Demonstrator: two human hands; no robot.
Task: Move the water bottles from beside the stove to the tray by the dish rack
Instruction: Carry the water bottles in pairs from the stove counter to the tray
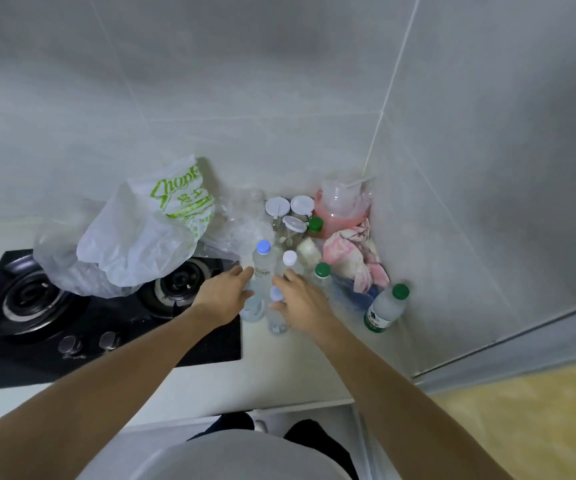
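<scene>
Hands reach together into the cluster of bottles on the counter just right of the stove [72, 317]. The left hand [222, 294] has its fingers loosely spread, fingertips touching or nearly touching the blue-capped bottle [264, 259]; no closed grasp shows. The right hand [302, 299] curls its thumb and fingers around the neck of a nearer pale-capped bottle [276, 311], though whether it is gripped tight or only touched cannot be told. Between and just beyond the fingertips stands a white-capped bottle [290, 263].

To the right of the right hand are two green-capped bottles: one [322, 273] close by its knuckles, the other [385, 310] standing apart near the side wall. Probably both hands work at once so that two bottles travel per trip.

Beyond the bottles, in the tiled corner, sit white-lidded jars [288, 209], a pink jug [342, 209] and a crumpled pink cloth [356, 258], pushed back out of the way. Left of the left hand a white shopping bag [148, 237] slumps over the burners.

Neither tray nor dish rack is in view, so the task looks barely begun.
</scene>
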